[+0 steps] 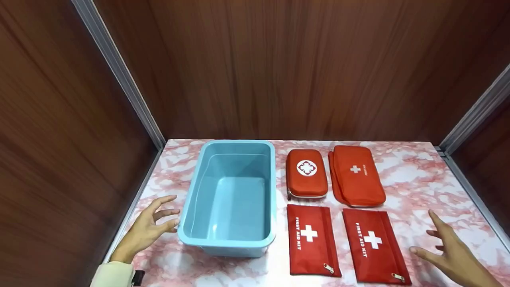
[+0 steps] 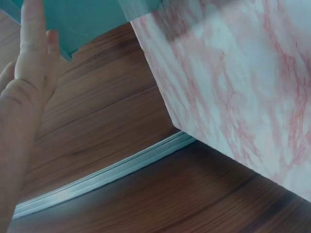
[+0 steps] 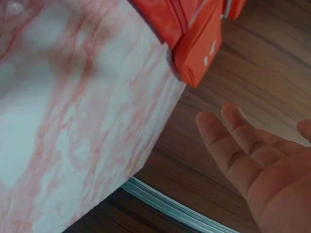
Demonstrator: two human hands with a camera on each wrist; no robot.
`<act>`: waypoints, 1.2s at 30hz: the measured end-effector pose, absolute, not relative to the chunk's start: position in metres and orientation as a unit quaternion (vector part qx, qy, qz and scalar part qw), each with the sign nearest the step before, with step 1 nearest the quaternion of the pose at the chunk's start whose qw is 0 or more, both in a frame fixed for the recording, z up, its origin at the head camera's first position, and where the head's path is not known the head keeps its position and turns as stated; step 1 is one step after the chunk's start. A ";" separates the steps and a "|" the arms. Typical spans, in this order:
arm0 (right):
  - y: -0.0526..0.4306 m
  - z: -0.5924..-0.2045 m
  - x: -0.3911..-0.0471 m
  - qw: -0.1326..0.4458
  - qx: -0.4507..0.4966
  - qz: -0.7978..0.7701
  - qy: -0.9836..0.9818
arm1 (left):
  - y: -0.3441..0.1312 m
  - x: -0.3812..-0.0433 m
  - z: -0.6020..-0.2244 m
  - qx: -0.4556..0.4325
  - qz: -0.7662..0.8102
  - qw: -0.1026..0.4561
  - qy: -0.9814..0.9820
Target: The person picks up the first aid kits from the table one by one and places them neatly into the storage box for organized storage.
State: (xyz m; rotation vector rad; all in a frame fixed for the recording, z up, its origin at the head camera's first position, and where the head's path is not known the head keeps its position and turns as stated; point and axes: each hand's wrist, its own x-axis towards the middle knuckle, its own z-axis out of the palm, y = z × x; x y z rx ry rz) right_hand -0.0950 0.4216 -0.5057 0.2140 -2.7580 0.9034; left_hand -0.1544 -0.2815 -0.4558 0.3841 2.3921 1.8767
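Dark wood-grain panels (image 1: pixel 255 71) stand around a table (image 1: pixel 414 179) with a pink-and-white marbled top. Largest on it is a light blue tub (image 1: pixel 229 242), its long axis running away from the person. Well to the right of the tub, beside its far half, lies a large red case (image 1: pixel 360 179); a small red case (image 1: pixel 306 183) with a round white emblem sits between that and the tub. Closer to the person, also right of the tub, lie two flat red pouches, the inner pouch (image 1: pixel 312 249) and, farther from the tub, the outer pouch (image 1: pixel 376 251), each with a zip pull (image 1: pixel 328 268).

Just left of the tub's near half is the left hand (image 1: pixel 151 225), fingers loosely bent, gripping nothing; whether it touches the rim, I cannot tell. The right hand (image 1: pixel 450 249), empty, fingers spread, is nearest the outer pouch. The relation that seems to count: this pouch lies between that hand and the tub, its near end slanting away from the tub.

The right wrist view shows the palm, mostly hidden in the head view; only the head view shows the tub's floor.
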 end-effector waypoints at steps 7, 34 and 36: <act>0.419 -0.512 -0.097 0.105 0.071 0.323 -0.938 | -0.280 -0.156 -0.460 0.123 0.616 0.032 0.778; 0.409 -0.536 -0.101 0.056 0.052 0.390 -0.918 | -0.273 -0.157 -0.461 0.147 0.637 0.025 0.757; 0.408 -0.537 -0.101 0.061 0.053 0.393 -0.916 | -0.273 -0.157 -0.462 0.156 0.638 0.024 0.754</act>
